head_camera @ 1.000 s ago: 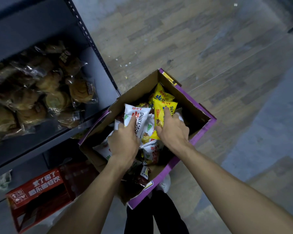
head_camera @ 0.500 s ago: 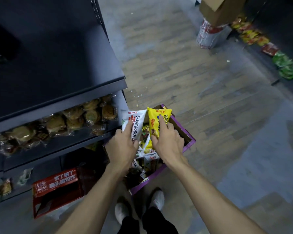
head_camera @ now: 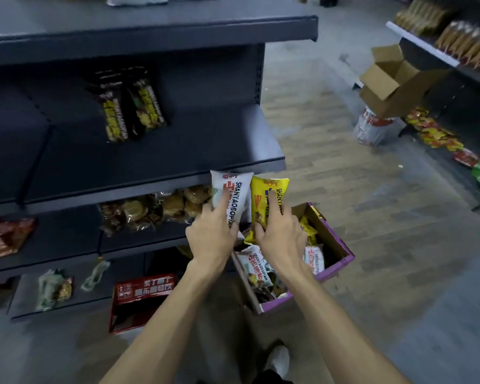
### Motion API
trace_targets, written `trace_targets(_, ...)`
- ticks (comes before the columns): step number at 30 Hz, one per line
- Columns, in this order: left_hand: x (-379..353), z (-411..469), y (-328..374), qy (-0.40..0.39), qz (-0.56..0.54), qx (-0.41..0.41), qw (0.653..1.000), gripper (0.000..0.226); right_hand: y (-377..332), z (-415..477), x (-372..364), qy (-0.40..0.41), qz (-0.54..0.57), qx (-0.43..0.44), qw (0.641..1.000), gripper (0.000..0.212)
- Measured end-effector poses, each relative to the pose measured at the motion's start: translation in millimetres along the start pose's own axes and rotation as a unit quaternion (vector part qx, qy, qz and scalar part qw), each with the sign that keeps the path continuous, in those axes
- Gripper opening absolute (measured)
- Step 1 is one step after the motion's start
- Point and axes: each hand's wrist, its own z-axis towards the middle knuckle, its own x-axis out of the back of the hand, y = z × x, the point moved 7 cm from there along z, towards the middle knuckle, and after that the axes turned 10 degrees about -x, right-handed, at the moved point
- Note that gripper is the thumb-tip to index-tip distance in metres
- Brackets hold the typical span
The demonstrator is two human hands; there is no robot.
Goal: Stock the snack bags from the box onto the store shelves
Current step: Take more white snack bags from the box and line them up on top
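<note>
Left hand (head_camera: pixel 209 242) grip clamped on puffy white SHANYAOBOPIAN bag (head_camera: pixel 240 187), right hand (head_camera: pixel 281 234) grip clamped on shiny yellow bag (head_camera: pixel 261 195), above purple box (head_camera: pixel 334 239).

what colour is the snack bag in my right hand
Yellow snack bag, seen in the head view.

"SHANYAOBOPIAN" is being shown in dark capitals on the white bag (head_camera: pixel 240 189) and on a second white bag (head_camera: pixel 257 266) in the box (head_camera: pixel 334 242). Only "SHAN…" is being exposed on the yellow bag (head_camera: pixel 258 200). White characters on the red carton (head_camera: pixel 143 289) are being blurred beyond reading.
</note>
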Motion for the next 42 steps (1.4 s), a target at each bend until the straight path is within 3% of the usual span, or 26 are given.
trace_targets(10,140.8,-32.7,-110.5,0.114,0.029,0.04,0.992,0.074,-145.6,-80.0,39.5,0.068,0.055,0.088,0.992,0.079)
trace_targets(18,224.4,-28.6,-140.0,0.211,0.033,0.033,0.976,0.072,-219.9,-96.2,99.1,0.14,0.079,0.152,0.975,0.079)
trace_targets(27,336.1,33.6,-165.5,0.332,0.057,0.021,0.941,0.071,-325.7,-44.4,174.1,0.2,0.104,0.234,0.946,0.078)
trace_targets(42,403.2,126.8,-216.4,0.38,0.118,0.079,0.914,0.071,-509.1,75.6,203.6,0.138,0.167,0.328,0.919,0.075)
